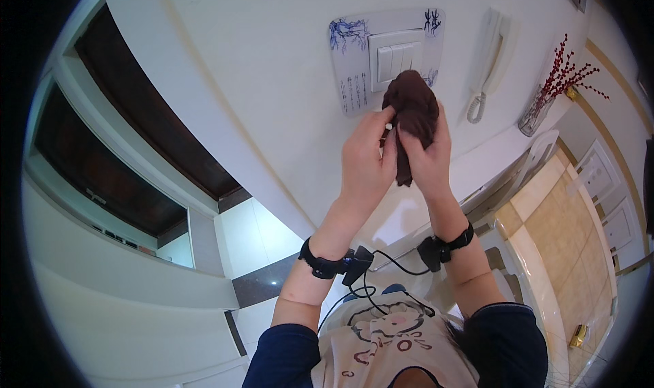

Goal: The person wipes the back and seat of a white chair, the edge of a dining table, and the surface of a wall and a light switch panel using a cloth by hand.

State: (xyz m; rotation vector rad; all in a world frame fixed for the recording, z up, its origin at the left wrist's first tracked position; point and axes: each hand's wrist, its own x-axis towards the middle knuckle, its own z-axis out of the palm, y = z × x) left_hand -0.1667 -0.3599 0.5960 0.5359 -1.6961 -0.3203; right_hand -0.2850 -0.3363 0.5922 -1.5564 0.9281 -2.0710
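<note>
A bunched dark brown cloth (414, 102) is held in front of the wall by both hands. My left hand (365, 153) pinches its left side, and a small white tip (389, 126), too small to identify, shows by the fingers. My right hand (431, 150) wraps the cloth's right side, thumb pressed on it. A corner of cloth hangs below between the palms. Just beyond the cloth is a white multi-gang wall switch (396, 61), its lower right covered by the cloth. Around the switch sits a pale decorative surround (352, 71) with blue branches and writing. Whether the cloth touches the switch, I cannot tell.
A white intercom handset (495, 51) with a coiled cord hangs to the right. Past it, a glass vase (536, 112) holds red berry stems on a ledge. A tiled table (557, 234) bears a gold packet (578, 336). Black cables (398, 263) link wrist straps.
</note>
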